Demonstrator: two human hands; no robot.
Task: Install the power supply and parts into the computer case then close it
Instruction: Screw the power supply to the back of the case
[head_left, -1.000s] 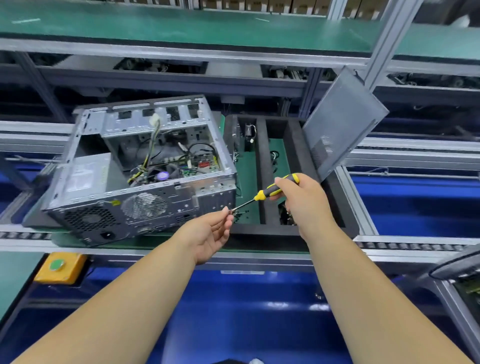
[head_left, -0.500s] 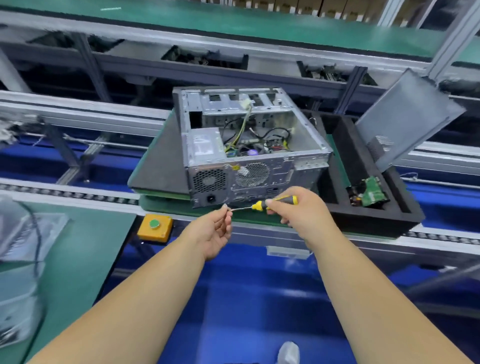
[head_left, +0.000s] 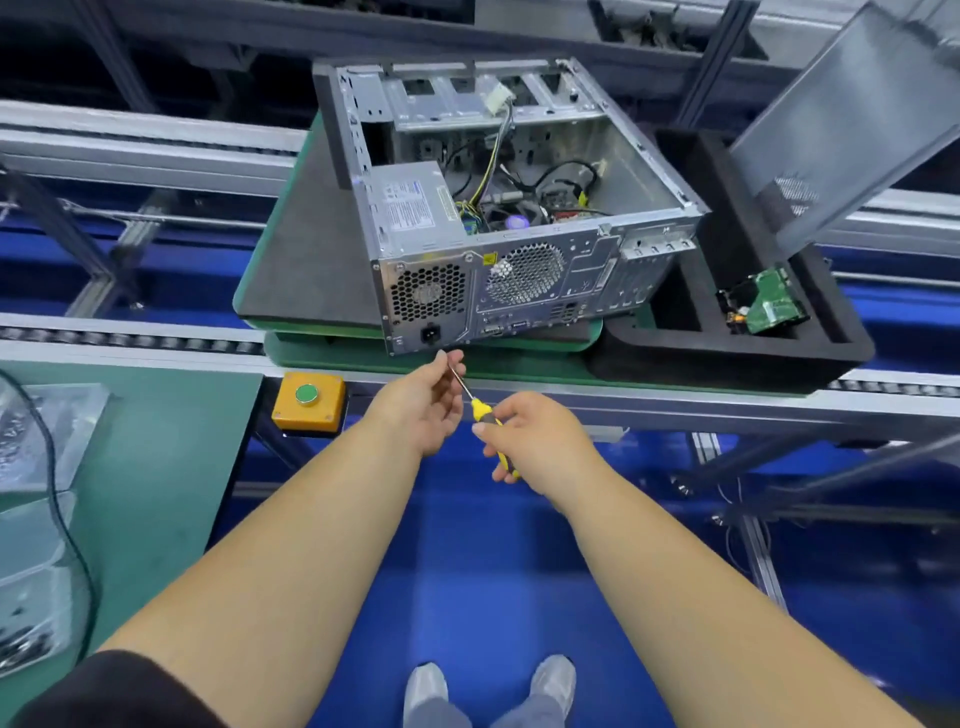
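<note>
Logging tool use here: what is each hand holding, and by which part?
The right hand grips the screwdriver by its yellow handle; the left hand pinches its metal tip.

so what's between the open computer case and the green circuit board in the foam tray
In the head view, an empty compartment of the black foam tray and one foam divider lie between the computer case and the green circuit board.

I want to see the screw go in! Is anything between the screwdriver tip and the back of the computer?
Nothing visible: only open air lies between the yellow-handled screwdriver and the open silver metal computer case.
</note>
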